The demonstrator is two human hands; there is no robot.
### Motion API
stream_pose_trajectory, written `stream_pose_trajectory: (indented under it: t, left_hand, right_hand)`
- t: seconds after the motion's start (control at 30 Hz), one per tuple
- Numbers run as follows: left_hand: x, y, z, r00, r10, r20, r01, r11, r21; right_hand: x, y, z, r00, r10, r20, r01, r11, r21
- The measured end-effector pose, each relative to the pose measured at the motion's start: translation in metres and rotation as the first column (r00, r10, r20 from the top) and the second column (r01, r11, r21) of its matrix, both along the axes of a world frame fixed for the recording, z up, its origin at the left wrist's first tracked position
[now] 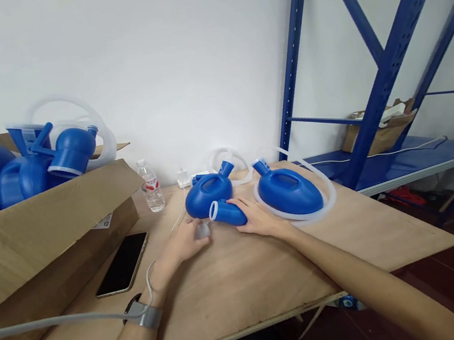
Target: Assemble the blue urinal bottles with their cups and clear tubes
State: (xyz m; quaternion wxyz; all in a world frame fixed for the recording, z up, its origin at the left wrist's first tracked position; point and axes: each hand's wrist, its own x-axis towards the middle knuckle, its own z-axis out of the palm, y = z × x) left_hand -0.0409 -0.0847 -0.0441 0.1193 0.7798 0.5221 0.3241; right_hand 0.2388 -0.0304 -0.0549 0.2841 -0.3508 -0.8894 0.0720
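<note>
The spout [230,214] is a short, bent tube of smooth blue plastic. A whitish ring rims its open mouth, which faces left; the body slopes from there to the right and nearer, its right end partly covered by the right grip [243,209]. Whether it touches the counter [245,272] cannot be told. Just left and slightly nearer, the cap [202,231], small, translucent and blurred, sits within the left grip [201,232], apart from the mouth.

The spout [230,214] is smooth plastic, the tabletop [238,285] matt wood.
</note>
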Motion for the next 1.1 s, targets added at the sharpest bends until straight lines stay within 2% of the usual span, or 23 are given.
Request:
stream_pose_trajectory:
  t: [0.07,0.13,0.2,0.3,0.37,0.47,0.6,0.73,0.83,1.0,1.1]
  left_hand:
    - [-0.001,0.001,0.009,0.994,0.095,0.046,-0.095,0.995,-0.014]
    - [0.000,0.001,0.015,0.974,0.151,0.172,-0.145,0.988,-0.049]
    - [0.005,-0.001,0.016,0.956,0.081,0.281,-0.071,0.996,-0.046]
    - [0.018,-0.007,0.011,0.957,-0.063,0.282,0.058,0.998,0.024]
    - [0.027,-0.011,0.007,0.968,-0.055,0.243,0.047,0.998,0.039]
    - [0.036,-0.014,0.004,0.969,0.006,0.245,-0.018,0.999,0.050]
    - [0.041,-0.016,0.003,0.946,0.036,0.322,-0.059,0.996,0.061]
    - [0.048,-0.021,0.001,0.927,0.065,0.370,-0.062,0.998,-0.019]
    - [0.056,-0.023,0.002,0.898,0.057,0.436,-0.061,0.998,-0.006]
    - [0.061,-0.025,0.009,0.847,-0.050,0.529,0.034,0.999,0.039]
    - [0.057,-0.024,0.015,0.800,-0.083,0.594,0.104,0.995,-0.001]
  right_hand:
    - [-0.002,-0.001,-0.004,1.000,-0.022,0.008,0.022,1.000,0.001]
    - [-0.005,-0.002,-0.005,1.000,-0.011,-0.024,0.011,1.000,-0.002]
    - [-0.008,-0.005,-0.004,0.996,0.027,-0.085,-0.027,1.000,-0.003]
    - [-0.012,-0.011,-0.003,0.989,0.042,-0.141,-0.046,0.999,-0.027]
    - [-0.014,-0.014,-0.004,0.987,0.035,-0.158,-0.037,0.999,-0.007]
    - [-0.017,-0.017,-0.010,0.985,0.036,-0.167,-0.018,0.993,0.113]
    - [-0.021,-0.021,-0.019,0.998,0.015,-0.059,0.000,0.969,0.246]
    - [-0.025,-0.030,-0.023,0.999,0.018,-0.048,-0.004,0.962,0.272]
    - [-0.027,-0.038,-0.021,0.994,0.047,-0.102,-0.018,0.963,0.270]
    - [-0.027,-0.043,-0.016,0.991,-0.005,-0.130,0.044,0.952,0.303]
    - [-0.026,-0.034,-0.017,0.992,-0.047,-0.113,0.082,0.940,0.330]
